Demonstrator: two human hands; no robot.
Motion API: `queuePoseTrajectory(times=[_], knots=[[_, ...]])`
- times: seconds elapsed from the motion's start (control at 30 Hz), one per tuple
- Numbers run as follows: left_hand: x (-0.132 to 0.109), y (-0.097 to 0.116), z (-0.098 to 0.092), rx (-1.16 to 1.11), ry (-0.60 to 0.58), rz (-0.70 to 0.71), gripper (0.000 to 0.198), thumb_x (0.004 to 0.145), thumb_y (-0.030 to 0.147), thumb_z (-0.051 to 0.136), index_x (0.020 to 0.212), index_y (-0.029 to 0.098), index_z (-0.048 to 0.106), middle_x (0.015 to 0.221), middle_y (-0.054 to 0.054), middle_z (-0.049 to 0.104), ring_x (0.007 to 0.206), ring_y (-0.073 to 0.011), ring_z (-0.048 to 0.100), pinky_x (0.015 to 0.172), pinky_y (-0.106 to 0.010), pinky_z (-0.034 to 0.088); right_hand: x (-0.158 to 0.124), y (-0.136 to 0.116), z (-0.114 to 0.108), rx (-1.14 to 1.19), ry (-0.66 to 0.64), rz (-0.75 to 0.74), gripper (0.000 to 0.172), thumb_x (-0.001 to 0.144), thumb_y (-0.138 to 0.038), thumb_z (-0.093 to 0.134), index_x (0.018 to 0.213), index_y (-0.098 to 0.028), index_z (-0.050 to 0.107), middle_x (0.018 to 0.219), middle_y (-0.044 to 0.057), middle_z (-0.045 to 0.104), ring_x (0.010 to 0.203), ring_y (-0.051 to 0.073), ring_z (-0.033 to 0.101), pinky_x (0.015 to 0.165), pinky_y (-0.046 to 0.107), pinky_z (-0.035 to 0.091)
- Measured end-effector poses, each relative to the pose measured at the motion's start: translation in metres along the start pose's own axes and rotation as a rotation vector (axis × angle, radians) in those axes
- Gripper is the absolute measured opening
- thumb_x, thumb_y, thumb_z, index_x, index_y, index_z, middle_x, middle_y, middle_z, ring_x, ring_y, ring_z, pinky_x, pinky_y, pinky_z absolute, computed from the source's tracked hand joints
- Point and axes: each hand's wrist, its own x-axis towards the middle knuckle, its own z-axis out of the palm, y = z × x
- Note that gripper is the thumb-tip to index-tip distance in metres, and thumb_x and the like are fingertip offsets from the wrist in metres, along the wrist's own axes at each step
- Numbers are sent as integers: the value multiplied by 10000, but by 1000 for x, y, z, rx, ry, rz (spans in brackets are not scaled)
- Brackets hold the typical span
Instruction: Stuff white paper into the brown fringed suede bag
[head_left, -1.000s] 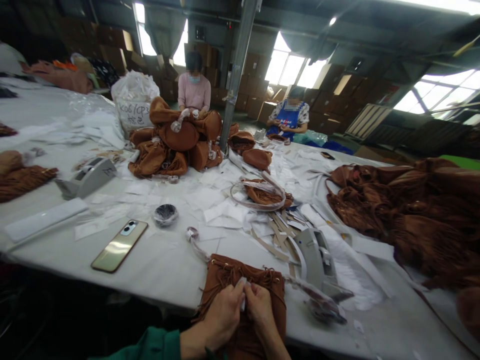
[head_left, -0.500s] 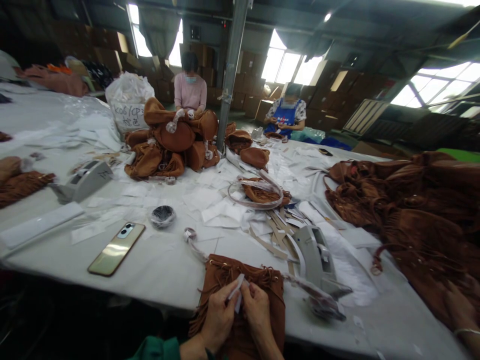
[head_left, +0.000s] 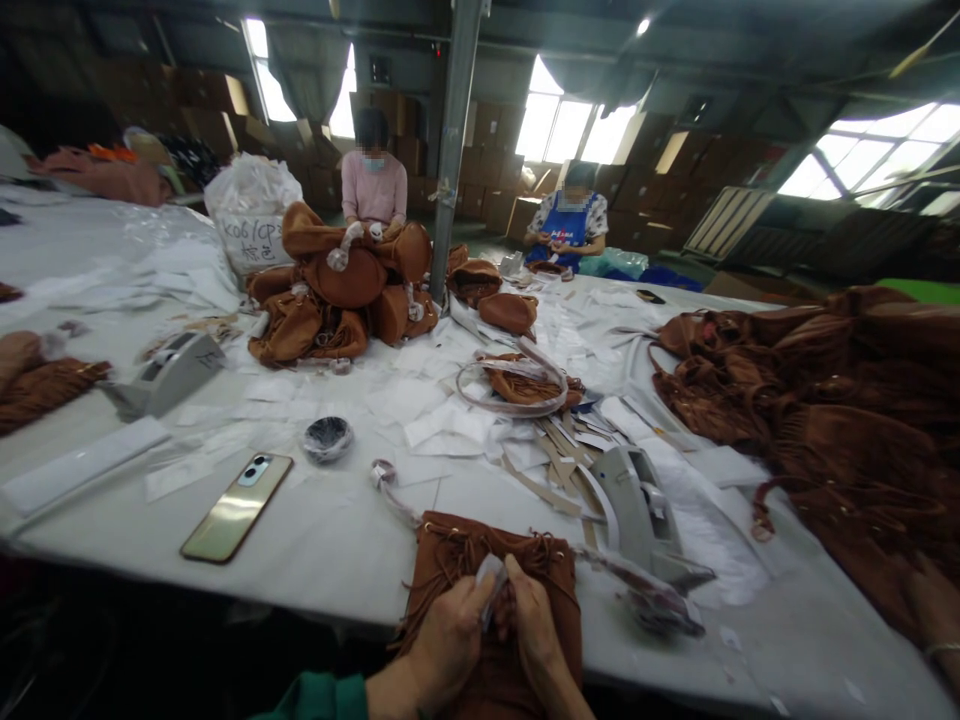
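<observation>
A brown fringed bag (head_left: 439,560) with metal eyelets and a knotted cord lies at the table's near edge. Over its front, my left hand (head_left: 448,632) is closed on a small white paper piece (head_left: 491,578). My right hand (head_left: 538,622) pinches at the same paper from the other side, its fingertips partly hidden. Plastic-wrapped strap ends extend from the bag, one to the upper left (head_left: 384,478) and another to the right (head_left: 656,600).
A grey tape dispenser (head_left: 637,505) stands right of the bag, cardboard strips (head_left: 562,460) beside it. To the left lie a phone (head_left: 236,508) and a wrapped black roll (head_left: 328,438). Brown bags are heaped behind (head_left: 349,275) and at right (head_left: 847,400), where another person's hand (head_left: 934,600) rests.
The paper piece has turned and looks more compact between my fingers. My hands have shifted slightly right and down in view, with the bag. The camera view has tilted a little.
</observation>
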Motion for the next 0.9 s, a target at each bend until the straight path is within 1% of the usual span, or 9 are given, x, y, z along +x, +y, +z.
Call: queuePoseTrajectory(times=[0.17,0.27,0.33,0.4,0.5,0.6,0.77,0.83,0.9], knots=[[-5,17,-8,-197,5,-28,517,858,141,399,1369,182,469,1189,-145,622,1065,-251,586,962,-369,443,5,4,0,-21,30,-18,526,713,-671,597,601,-160,539,471,-21,459,427,101,384,396,224,309],[0,21,-12,-472,19,-271,626,808,280,573,1386,144,376,1125,-116,654,961,-221,622,869,-309,476,6,8,1,-19,40,-50,554,687,-697,592,621,-148,558,543,1,502,500,117,417,448,233,353],[8,19,-12,-560,20,-439,528,831,431,526,1232,88,501,923,-92,676,787,-197,622,710,-277,481,5,10,2,-21,48,-68,565,674,-710,590,628,-148,562,569,8,516,529,125,427,469,237,363],[17,14,-12,-543,16,-505,460,843,515,449,890,89,617,726,-62,628,651,-177,569,593,-266,427,2,12,3,-27,56,-84,571,681,-719,574,633,-151,563,581,10,523,538,129,434,481,239,367],[26,9,-8,-476,16,-511,333,752,456,564,633,146,552,570,-8,528,543,-153,487,512,-260,339,-2,11,4,-39,68,-106,582,686,-730,562,636,-150,570,593,14,536,556,137,452,512,245,388],[27,9,-1,-446,56,-507,243,732,388,564,639,167,526,578,2,521,551,-151,486,509,-252,337,-4,8,5,-52,76,-124,599,685,-736,561,646,-139,585,606,25,556,577,146,471,539,252,407],[20,14,6,-439,123,-471,288,782,445,484,661,184,501,588,11,504,541,-138,475,494,-236,350,-11,-2,9,-92,62,-139,617,709,-753,517,653,-142,587,586,27,571,548,147,483,513,249,398],[18,17,6,-447,127,-462,307,782,469,472,662,188,497,563,19,492,504,-134,463,470,-234,348,-18,-12,0,-134,53,-133,602,731,-735,509,630,-149,600,505,12,546,471,140,464,470,248,368],[16,18,6,-455,117,-458,309,772,479,464,658,193,489,536,23,485,469,-138,459,446,-235,345,-25,-27,-25,-200,107,-161,559,762,-688,519,651,-154,642,460,6,532,442,143,462,472,254,361]])
